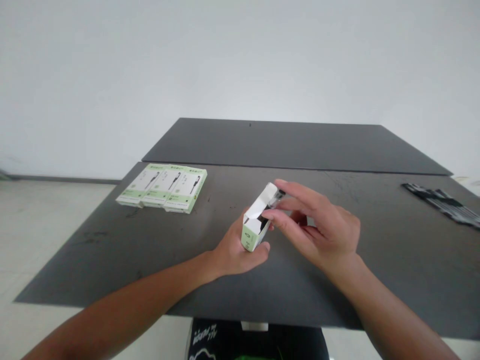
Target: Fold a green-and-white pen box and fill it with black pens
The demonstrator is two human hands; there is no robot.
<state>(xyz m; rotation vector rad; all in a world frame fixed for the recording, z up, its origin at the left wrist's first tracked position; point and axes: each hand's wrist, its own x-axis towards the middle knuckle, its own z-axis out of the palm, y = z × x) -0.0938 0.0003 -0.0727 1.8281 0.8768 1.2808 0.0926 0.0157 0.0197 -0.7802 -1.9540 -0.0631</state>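
My left hand (240, 250) is closed around a small white and green carton (252, 231), tilted over the table with its long side open. At that opening, my right hand (318, 220) pinches a clear plastic packet with something black in it (277, 198) between thumb and fingers. Part of the packet sits inside the carton, and the fingers hide much of it. What the black content is, I cannot make out.
Several overlapping white and green cartons (180, 187) lie flat at the left of the dark table (210, 290). Clear packets with black contents (444, 204) lie at the right edge. A second dark tabletop (285, 145) adjoins behind, before a white wall.
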